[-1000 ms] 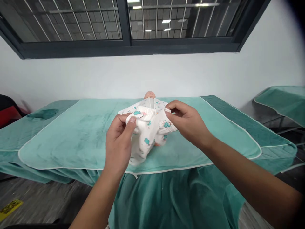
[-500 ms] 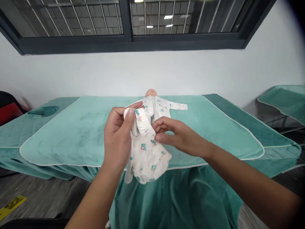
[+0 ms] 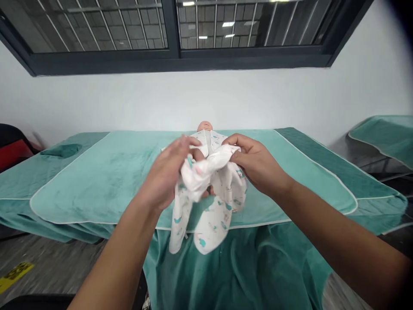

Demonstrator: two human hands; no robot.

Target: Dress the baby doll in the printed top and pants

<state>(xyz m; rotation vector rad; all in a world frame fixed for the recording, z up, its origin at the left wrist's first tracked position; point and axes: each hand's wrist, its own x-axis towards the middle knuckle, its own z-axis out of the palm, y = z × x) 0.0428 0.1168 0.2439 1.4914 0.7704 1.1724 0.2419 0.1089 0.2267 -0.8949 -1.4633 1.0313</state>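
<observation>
White baby pants (image 3: pixel 213 224) with teal and pink prints hang bunched between my hands, both legs dangling. My right hand (image 3: pixel 258 161) pinches the waistband at its right end. At the left end, my left hand (image 3: pixel 167 170) is closed on the gathered waistband; its fingers are slightly blurred and partly hidden. Behind the pants lies a baby doll (image 3: pixel 204 125), head toward the wall, in a white printed jacket (image 3: pixel 201 140). Bits of the doll's legs show around the cloth; most of its body is covered from view.
The doll lies on a light teal mat (image 3: pixel 97 181) over a darker green bed cover (image 3: pixel 245 262) that drapes down the front. A white wall (image 3: pixel 129 99) and a dark-framed window (image 3: pixel 179 62) stand behind. A red and black chair (image 3: pixel 13 153) is at the left.
The pants have been turned and bunched, their legs now hanging separately. My right hand has moved up and right and taken the waistband. My left hand stays near the left end.
</observation>
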